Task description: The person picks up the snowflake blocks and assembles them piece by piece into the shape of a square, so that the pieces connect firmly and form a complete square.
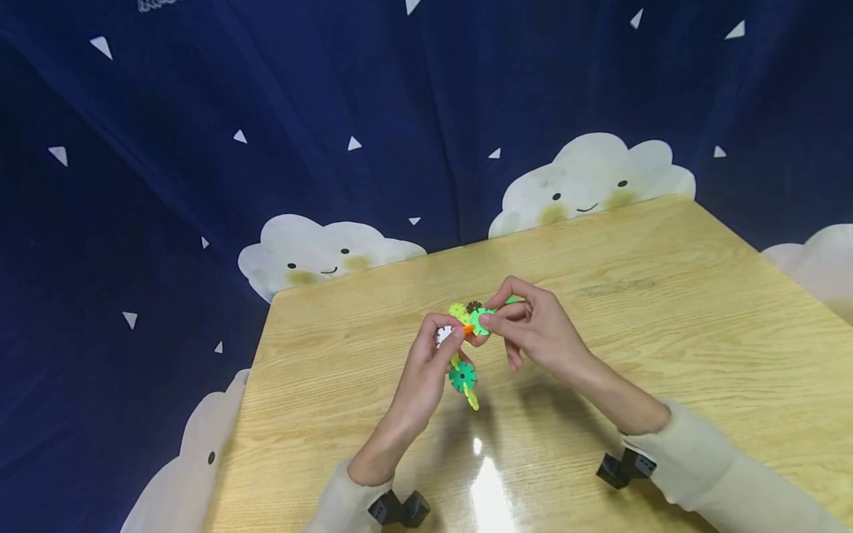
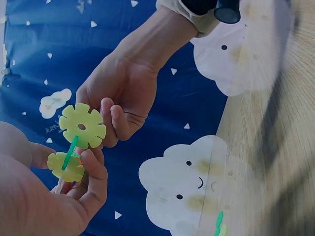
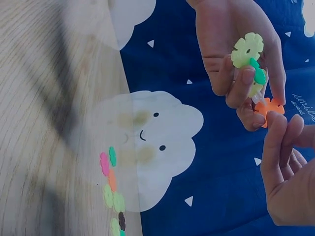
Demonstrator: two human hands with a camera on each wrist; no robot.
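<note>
My left hand [image 1: 429, 363] holds a small chain of interlocking notched plastic discs. A white disc [image 1: 444, 335] and an orange disc [image 3: 270, 110] show at its fingertips. From the hand hangs the rest of the chain, a green disc [image 1: 463, 376] between two yellow discs [image 2: 82, 125]. Between thumb and fingers, my right hand [image 1: 543, 329] pinches a bright green disc [image 1: 480, 322], its edge right at the orange one. Both hands meet above the table, and fingers hide part of the joint.
On the wooden table [image 1: 333, 355] beyond the hands lie several loose discs: yellow-green [image 1: 457, 310], dark brown [image 1: 474, 306], pink [image 3: 104, 163] and orange [image 3: 112, 180]. A dark blue curtain [image 1: 400, 96] with clouds hangs behind the table's far edge.
</note>
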